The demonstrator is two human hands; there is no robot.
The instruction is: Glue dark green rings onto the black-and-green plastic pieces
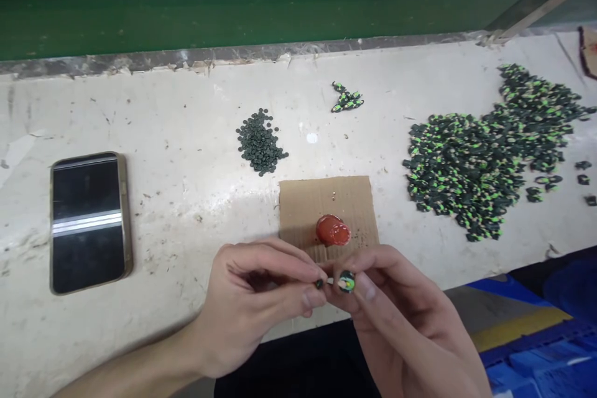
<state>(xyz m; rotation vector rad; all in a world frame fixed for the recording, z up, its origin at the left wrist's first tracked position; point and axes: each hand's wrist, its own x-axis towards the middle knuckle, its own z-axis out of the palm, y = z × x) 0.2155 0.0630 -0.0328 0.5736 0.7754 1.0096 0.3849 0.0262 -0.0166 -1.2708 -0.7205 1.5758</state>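
Observation:
Between the thumb and forefinger of my right hand (401, 311) is a small painted piece (346, 282), dark green with bright green, yellow and pale patches. My left hand (265, 298) pinches a tiny dark part (319, 284) close beside it. A short pale bit shows between the two; I cannot tell which one it belongs to. Just beyond my fingertips a small red cup (333, 230) stands on a square of brown cardboard (298, 199).
A heap of green-and-black pieces (471, 161) covers the right of the white table. Dark flat discs (261, 143) lie in a pile left of centre, with a few painted pieces (347, 99) farther back. A phone (88, 221) rests at the left. Blue bins (550, 354) sit below right.

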